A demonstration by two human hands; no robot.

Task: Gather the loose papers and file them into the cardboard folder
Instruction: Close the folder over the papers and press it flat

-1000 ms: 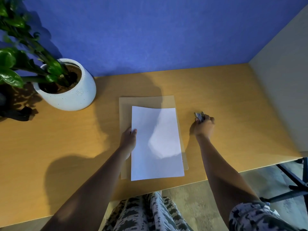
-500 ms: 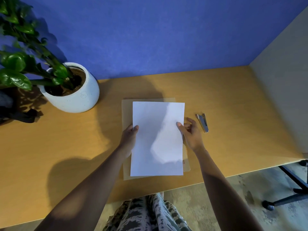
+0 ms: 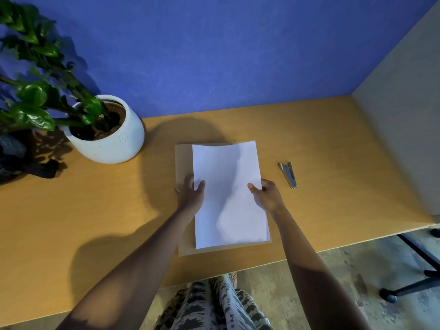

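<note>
A stack of white papers (image 3: 228, 186) lies over a tan cardboard folder (image 3: 183, 160) in the middle of the wooden desk (image 3: 95, 210). The folder shows only as a strip along the papers' left side and bottom edge. My left hand (image 3: 191, 195) grips the left edge of the papers, thumb on top. On the right edge my right hand (image 3: 267, 195) holds the same stack, thumb on top as well. The top edge of the papers is slightly bowed, lifted off the folder.
A small metal stapler (image 3: 288, 174) lies on the desk just right of the papers. A white pot with a green plant (image 3: 109, 136) stands at the back left, a dark bag (image 3: 14, 158) beside it. Blue wall behind, grey partition (image 3: 400, 139) at right.
My right hand let go of the stapler, left it on the desk and came over to the papers' right edge. The papers shifted slightly away from me over the folder.
</note>
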